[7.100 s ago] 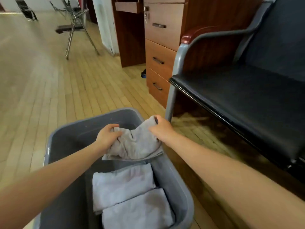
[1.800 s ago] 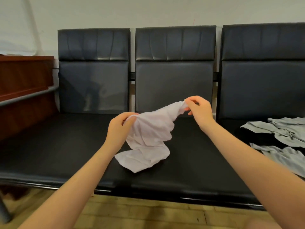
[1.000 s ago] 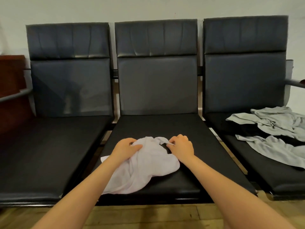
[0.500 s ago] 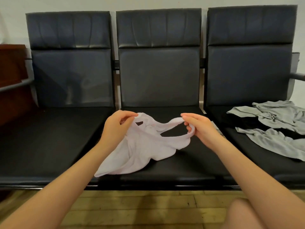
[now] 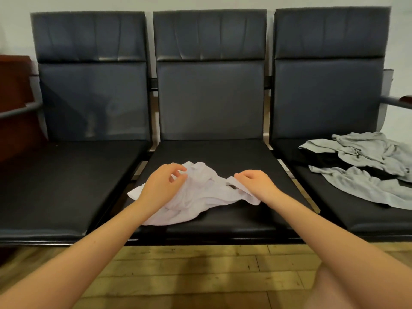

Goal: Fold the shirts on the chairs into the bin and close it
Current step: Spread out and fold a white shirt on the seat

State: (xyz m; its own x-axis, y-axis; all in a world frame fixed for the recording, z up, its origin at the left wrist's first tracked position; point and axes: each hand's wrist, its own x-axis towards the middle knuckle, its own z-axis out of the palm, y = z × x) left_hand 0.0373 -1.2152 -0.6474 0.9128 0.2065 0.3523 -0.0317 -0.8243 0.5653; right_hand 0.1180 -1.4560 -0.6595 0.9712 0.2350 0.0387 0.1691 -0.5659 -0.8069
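Note:
A crumpled white shirt (image 5: 200, 197) lies on the seat of the middle black chair (image 5: 209, 101). My left hand (image 5: 163, 186) rests on the shirt's left part, fingers curled into the fabric near its top. My right hand (image 5: 256, 184) pinches a fold at the shirt's right end, low over the seat. Two loose grey shirts, one behind (image 5: 365, 150) and one in front (image 5: 367, 188), lie spread on the right chair's seat (image 5: 379, 219), with dark cloth (image 5: 323, 159) between them. The bin is out of view.
The left chair seat (image 5: 55, 186) holds nothing. A reddish wooden cabinet (image 5: 15, 103) and a grey armrest rail (image 5: 20, 110) stand at the far left. Another armrest (image 5: 399, 101) sticks out at the right. Wooden floor (image 5: 200, 268) runs below the seats.
Half a second ago both hands held the white shirt stretched in the air by its neck opening. It has come down onto the middle seat, and my hands have dropped with it.

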